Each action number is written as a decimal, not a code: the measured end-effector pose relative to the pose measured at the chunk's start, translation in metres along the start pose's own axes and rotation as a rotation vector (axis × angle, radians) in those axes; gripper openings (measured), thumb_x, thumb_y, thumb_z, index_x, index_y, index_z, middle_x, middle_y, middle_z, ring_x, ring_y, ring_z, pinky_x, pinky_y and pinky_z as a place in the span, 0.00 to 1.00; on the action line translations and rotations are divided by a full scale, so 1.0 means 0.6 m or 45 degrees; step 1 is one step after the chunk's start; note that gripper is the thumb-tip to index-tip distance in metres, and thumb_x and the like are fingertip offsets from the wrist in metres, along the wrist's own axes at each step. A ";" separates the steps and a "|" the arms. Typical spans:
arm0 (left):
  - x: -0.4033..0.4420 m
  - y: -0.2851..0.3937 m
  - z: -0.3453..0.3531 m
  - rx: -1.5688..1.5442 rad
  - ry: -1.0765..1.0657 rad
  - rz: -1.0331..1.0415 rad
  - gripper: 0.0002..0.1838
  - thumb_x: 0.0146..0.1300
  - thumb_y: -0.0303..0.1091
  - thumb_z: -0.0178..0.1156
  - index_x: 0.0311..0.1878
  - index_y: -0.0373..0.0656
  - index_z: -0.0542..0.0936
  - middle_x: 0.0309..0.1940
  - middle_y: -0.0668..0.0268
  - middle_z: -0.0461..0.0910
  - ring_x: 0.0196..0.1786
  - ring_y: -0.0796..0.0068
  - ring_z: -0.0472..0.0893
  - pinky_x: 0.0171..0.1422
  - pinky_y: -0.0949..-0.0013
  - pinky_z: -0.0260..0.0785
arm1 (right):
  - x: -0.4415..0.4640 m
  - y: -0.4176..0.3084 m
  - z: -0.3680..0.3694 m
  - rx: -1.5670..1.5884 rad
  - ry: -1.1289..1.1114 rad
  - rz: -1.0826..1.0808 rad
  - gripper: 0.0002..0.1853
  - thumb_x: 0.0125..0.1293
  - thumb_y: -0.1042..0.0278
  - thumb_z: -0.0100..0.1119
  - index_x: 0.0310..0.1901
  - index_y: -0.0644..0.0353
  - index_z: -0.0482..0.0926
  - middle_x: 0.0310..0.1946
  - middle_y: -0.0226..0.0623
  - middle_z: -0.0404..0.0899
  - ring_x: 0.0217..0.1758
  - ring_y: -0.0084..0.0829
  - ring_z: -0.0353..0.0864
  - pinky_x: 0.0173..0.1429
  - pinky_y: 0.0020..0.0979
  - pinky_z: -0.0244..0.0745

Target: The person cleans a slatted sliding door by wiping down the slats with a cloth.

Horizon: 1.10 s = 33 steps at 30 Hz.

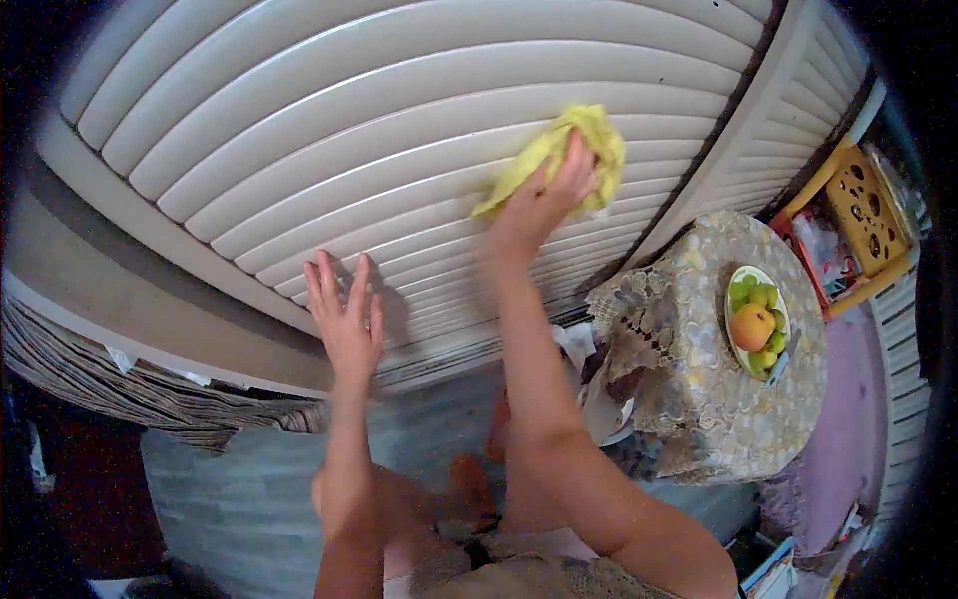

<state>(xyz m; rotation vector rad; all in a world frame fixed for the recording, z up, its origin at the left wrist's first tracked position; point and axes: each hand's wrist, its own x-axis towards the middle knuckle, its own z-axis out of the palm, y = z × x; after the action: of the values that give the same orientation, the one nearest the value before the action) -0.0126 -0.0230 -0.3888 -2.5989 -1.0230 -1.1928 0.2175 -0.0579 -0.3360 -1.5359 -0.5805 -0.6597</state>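
Note:
In front of me stands a large cream louvered door panel [399,130] with wide horizontal slats. My right hand [564,185] grips a crumpled yellow cloth [601,135] and presses it against the slats, right of the middle. Part of the cloth is hidden under the fingers, and the hand is slightly blurred. My left hand [344,314] rests on the lower left slats with its fingers spread, holding nothing.
To the right, a small round table with a patterned lace-edged tablecloth [718,419] bears a plate [736,329] of fruit. Behind it is a yellow-orange crate [868,215]. A striped fabric [150,379] lies at lower left, above the grey-blue floor [230,509].

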 end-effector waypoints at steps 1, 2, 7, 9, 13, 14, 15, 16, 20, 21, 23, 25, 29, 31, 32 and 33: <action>-0.001 -0.001 -0.001 0.004 -0.009 0.007 0.31 0.56 0.28 0.58 0.65 0.58 0.68 0.73 0.54 0.44 0.74 0.45 0.44 0.72 0.50 0.43 | 0.020 0.010 -0.007 0.000 -0.001 0.008 0.26 0.69 0.64 0.38 0.67 0.64 0.56 0.67 0.48 0.55 0.72 0.41 0.48 0.74 0.40 0.38; -0.001 -0.002 -0.002 0.006 -0.017 0.014 0.31 0.57 0.28 0.58 0.65 0.58 0.68 0.73 0.54 0.44 0.74 0.45 0.43 0.72 0.50 0.43 | 0.048 0.027 -0.016 0.147 0.069 -0.004 0.26 0.69 0.66 0.37 0.67 0.64 0.56 0.67 0.48 0.54 0.72 0.41 0.49 0.74 0.40 0.38; -0.002 0.000 0.002 0.027 0.028 -0.001 0.29 0.57 0.30 0.57 0.64 0.58 0.69 0.72 0.55 0.48 0.72 0.43 0.48 0.70 0.48 0.48 | 0.093 0.101 -0.021 0.708 0.266 0.383 0.26 0.68 0.68 0.38 0.67 0.66 0.55 0.68 0.49 0.52 0.73 0.47 0.46 0.74 0.44 0.36; -0.005 0.005 0.009 0.001 0.042 -0.003 0.29 0.57 0.30 0.57 0.64 0.58 0.69 0.72 0.55 0.48 0.72 0.43 0.48 0.70 0.48 0.48 | 0.052 0.120 0.008 0.350 0.304 0.190 0.27 0.69 0.66 0.37 0.68 0.66 0.53 0.70 0.50 0.49 0.74 0.47 0.43 0.75 0.45 0.35; -0.004 0.002 0.019 0.027 0.108 0.028 0.28 0.57 0.32 0.57 0.64 0.55 0.70 0.72 0.54 0.49 0.72 0.43 0.48 0.70 0.47 0.47 | 0.005 0.027 0.002 0.081 0.160 0.290 0.26 0.68 0.70 0.38 0.67 0.67 0.54 0.69 0.51 0.49 0.73 0.46 0.45 0.74 0.41 0.39; -0.003 0.005 0.018 0.026 0.115 0.032 0.28 0.57 0.31 0.57 0.64 0.55 0.69 0.72 0.53 0.47 0.72 0.42 0.47 0.71 0.47 0.45 | 0.009 0.029 -0.002 0.078 0.160 0.296 0.26 0.68 0.70 0.38 0.67 0.67 0.54 0.69 0.51 0.49 0.73 0.46 0.45 0.74 0.41 0.39; -0.003 0.007 0.016 0.026 0.120 0.040 0.29 0.58 0.31 0.58 0.64 0.56 0.69 0.72 0.52 0.45 0.72 0.42 0.46 0.71 0.47 0.43 | 0.016 0.033 -0.007 0.096 0.164 0.280 0.26 0.68 0.70 0.38 0.67 0.68 0.54 0.69 0.51 0.50 0.73 0.46 0.46 0.74 0.42 0.40; 0.000 0.011 0.015 0.028 0.115 0.049 0.29 0.58 0.31 0.58 0.64 0.56 0.69 0.72 0.52 0.45 0.72 0.42 0.46 0.71 0.47 0.43 | 0.025 0.040 -0.011 0.115 0.172 0.263 0.26 0.68 0.70 0.37 0.67 0.68 0.54 0.69 0.52 0.50 0.73 0.47 0.47 0.74 0.42 0.40; 0.018 0.022 0.011 0.131 0.206 0.120 0.26 0.55 0.32 0.57 0.60 0.55 0.73 0.70 0.54 0.54 0.71 0.45 0.51 0.70 0.46 0.45 | 0.097 0.109 -0.036 -0.012 0.265 0.207 0.26 0.68 0.70 0.38 0.66 0.69 0.55 0.67 0.52 0.53 0.72 0.47 0.50 0.73 0.42 0.42; 0.021 0.023 0.007 0.204 0.177 0.182 0.25 0.55 0.33 0.57 0.59 0.56 0.74 0.69 0.54 0.55 0.71 0.47 0.52 0.70 0.46 0.45 | 0.110 0.120 -0.044 0.193 0.297 0.309 0.25 0.68 0.70 0.37 0.66 0.69 0.56 0.67 0.51 0.54 0.71 0.47 0.50 0.73 0.42 0.42; 0.040 0.035 0.002 0.181 0.199 0.164 0.24 0.55 0.34 0.57 0.58 0.56 0.75 0.69 0.54 0.56 0.71 0.48 0.52 0.71 0.46 0.44 | 0.103 0.129 -0.036 0.396 0.325 0.402 0.25 0.68 0.70 0.37 0.66 0.69 0.56 0.67 0.51 0.54 0.71 0.46 0.51 0.73 0.41 0.43; 0.058 0.050 0.007 0.137 0.208 0.143 0.23 0.55 0.34 0.57 0.58 0.57 0.76 0.69 0.54 0.56 0.72 0.49 0.52 0.71 0.46 0.43 | 0.045 0.127 -0.010 0.433 0.436 0.341 0.25 0.67 0.71 0.37 0.66 0.68 0.57 0.67 0.49 0.55 0.71 0.45 0.51 0.72 0.40 0.45; 0.077 0.059 0.032 -0.003 0.323 0.180 0.23 0.56 0.34 0.57 0.57 0.56 0.76 0.70 0.54 0.55 0.72 0.49 0.52 0.72 0.46 0.42 | 0.009 0.064 0.000 0.120 0.346 0.446 0.23 0.70 0.66 0.38 0.64 0.67 0.61 0.65 0.55 0.56 0.70 0.50 0.50 0.72 0.44 0.44; 0.070 0.054 0.036 -0.044 0.337 0.186 0.24 0.56 0.35 0.57 0.59 0.55 0.75 0.70 0.54 0.55 0.72 0.48 0.52 0.71 0.45 0.42 | 0.031 0.074 -0.009 0.213 0.400 0.523 0.24 0.68 0.70 0.38 0.65 0.68 0.59 0.66 0.51 0.55 0.70 0.46 0.52 0.72 0.39 0.46; 0.064 0.048 0.035 -0.041 0.326 0.182 0.24 0.56 0.35 0.57 0.59 0.55 0.75 0.70 0.54 0.55 0.72 0.48 0.52 0.71 0.45 0.42 | 0.043 0.082 -0.014 0.207 0.393 0.531 0.24 0.68 0.70 0.38 0.65 0.68 0.59 0.66 0.51 0.55 0.70 0.46 0.52 0.72 0.39 0.46; 0.060 0.040 0.035 0.003 0.275 0.206 0.25 0.56 0.35 0.57 0.60 0.56 0.73 0.70 0.54 0.54 0.72 0.48 0.51 0.71 0.44 0.42 | 0.062 0.094 -0.019 0.116 0.379 0.468 0.24 0.68 0.70 0.38 0.65 0.68 0.59 0.66 0.51 0.54 0.70 0.46 0.52 0.72 0.39 0.47</action>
<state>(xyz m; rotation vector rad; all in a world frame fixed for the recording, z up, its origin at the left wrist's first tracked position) 0.0324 -0.0149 -0.3738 -2.4291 -0.7575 -1.3914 0.2829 -0.0740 -0.3491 -1.3784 -0.0961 -0.5548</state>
